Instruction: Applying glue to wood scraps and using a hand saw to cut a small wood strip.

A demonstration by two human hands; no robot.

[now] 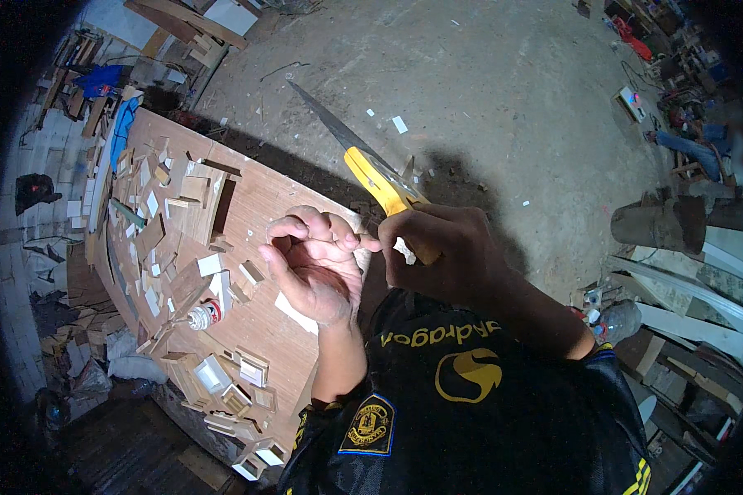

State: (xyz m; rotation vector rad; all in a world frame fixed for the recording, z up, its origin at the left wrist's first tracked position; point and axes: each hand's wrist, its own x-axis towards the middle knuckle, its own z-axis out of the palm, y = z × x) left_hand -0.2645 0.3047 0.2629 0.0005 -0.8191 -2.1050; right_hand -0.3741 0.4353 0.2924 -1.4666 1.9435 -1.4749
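My right hand (pixel 450 247) is closed around the yellow handle of what looks like a hand saw (pixel 377 177). Its long, dark blade tapers to a point and slants up and to the left, over the floor. Beside it my left hand (pixel 318 260) is turned palm up, with fingers loosely curled, the thumb apart and nothing seen in the palm. The fingertips of the left hand come close to the right hand; whether they touch I cannot tell. Under and left of the left hand stretches a wooden tabletop (pixel 260 194).
Small wooden box pieces (pixel 238 400), offcuts and a white container with a red band (pixel 205 314) are scattered over the tabletop. Boards (pixel 685 285) and a dark cylinder (pixel 659 228) lie along the right. White scraps (pixel 399 124) dot the concrete floor (pixel 462 91).
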